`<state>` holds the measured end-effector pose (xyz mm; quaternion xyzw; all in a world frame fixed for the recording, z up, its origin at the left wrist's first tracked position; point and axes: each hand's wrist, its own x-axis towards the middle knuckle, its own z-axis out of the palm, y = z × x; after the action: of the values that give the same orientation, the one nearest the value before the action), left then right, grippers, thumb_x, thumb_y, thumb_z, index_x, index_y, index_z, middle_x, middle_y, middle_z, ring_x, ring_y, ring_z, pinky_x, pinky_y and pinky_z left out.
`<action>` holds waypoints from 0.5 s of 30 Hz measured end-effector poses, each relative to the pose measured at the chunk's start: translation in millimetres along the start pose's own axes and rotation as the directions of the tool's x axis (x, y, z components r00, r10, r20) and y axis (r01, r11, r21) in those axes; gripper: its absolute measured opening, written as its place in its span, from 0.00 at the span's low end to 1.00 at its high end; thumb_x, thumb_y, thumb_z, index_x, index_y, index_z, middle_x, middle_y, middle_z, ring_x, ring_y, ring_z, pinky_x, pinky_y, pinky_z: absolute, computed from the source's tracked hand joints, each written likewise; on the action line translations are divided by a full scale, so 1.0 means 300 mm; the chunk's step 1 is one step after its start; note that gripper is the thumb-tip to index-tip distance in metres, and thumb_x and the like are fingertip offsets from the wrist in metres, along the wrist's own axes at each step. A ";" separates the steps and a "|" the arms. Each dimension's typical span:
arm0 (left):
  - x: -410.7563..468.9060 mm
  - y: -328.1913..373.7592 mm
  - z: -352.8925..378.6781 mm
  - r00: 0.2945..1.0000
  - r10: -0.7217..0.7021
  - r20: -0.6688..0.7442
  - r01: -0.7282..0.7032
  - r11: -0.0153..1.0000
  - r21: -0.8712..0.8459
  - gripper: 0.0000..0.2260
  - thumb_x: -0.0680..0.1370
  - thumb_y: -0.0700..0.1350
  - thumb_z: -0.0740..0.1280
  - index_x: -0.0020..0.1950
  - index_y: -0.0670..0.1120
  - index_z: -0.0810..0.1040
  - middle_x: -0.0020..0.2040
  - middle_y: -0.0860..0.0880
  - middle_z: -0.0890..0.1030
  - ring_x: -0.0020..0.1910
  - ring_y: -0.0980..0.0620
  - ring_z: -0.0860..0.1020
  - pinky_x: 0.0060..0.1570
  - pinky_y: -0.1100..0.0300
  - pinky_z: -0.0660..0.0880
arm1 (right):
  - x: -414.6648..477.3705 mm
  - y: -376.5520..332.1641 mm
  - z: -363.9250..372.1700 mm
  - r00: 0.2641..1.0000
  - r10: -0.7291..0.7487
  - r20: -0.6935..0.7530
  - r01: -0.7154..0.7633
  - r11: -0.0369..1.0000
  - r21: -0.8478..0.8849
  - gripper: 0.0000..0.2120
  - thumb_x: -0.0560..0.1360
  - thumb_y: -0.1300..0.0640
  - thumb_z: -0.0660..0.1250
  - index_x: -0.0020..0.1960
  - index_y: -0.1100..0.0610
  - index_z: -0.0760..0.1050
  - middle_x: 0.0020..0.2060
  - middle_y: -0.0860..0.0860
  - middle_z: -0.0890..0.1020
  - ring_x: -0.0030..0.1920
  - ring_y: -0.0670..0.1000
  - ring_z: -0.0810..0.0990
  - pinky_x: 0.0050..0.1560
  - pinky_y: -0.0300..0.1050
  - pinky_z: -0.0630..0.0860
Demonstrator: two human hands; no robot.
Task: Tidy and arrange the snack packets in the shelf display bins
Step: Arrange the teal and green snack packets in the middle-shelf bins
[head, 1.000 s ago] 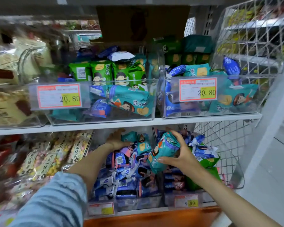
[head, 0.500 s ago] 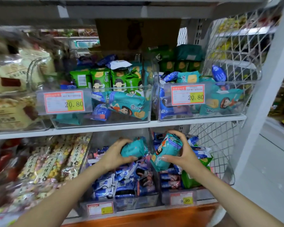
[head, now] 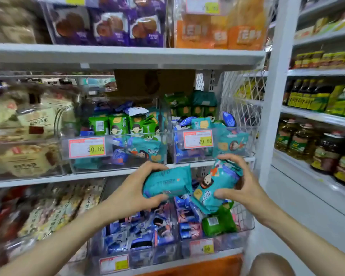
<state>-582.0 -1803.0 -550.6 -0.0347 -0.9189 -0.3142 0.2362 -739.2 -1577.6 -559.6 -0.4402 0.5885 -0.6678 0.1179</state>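
Note:
My left hand (head: 133, 191) grips a teal snack packet (head: 167, 182) lying sideways, its printed back facing me. My right hand (head: 241, 184) holds a second teal packet (head: 211, 188) with a cartoon face, tilted on end. Both packets hover in front of the shelf edge, above the lower clear bins (head: 135, 255) filled with blue packets (head: 139, 232) and a green packet (head: 217, 224). Above the hands, two clear upper bins (head: 116, 166) hold green, teal and blue packets behind 20.80 price tags (head: 87, 147).
Wire mesh (head: 245, 96) closes the shelf's right end beside a white upright post (head: 277, 86). Bins of beige and mixed sweets (head: 48, 212) sit to the left. Purple and orange packs fill the top shelf (head: 127, 54). Oil bottles (head: 307, 140) stand on the neighbouring shelves at right.
Both hands have lifted out of the lower bins, each with a teal packet, up to the shelf edge. The camera has tilted up, showing the top shelf.

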 end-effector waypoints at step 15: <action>0.841 0.174 -0.170 0.996 -0.036 -0.086 0.067 0.915 0.397 0.25 0.70 0.50 0.73 0.64 0.46 0.71 0.60 0.46 0.77 0.56 0.48 0.75 0.55 0.55 0.74 | 0.251 -0.307 -0.253 0.950 -0.228 -0.215 0.201 0.970 -0.139 0.34 0.53 0.44 0.81 0.55 0.43 0.70 0.52 0.44 0.77 0.49 0.49 0.81 0.40 0.41 0.80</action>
<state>-773.3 -1813.0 -371.1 0.0505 -0.9545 -0.1271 0.2651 -805.4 -1551.0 -437.8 -0.4277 0.5845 -0.6878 -0.0499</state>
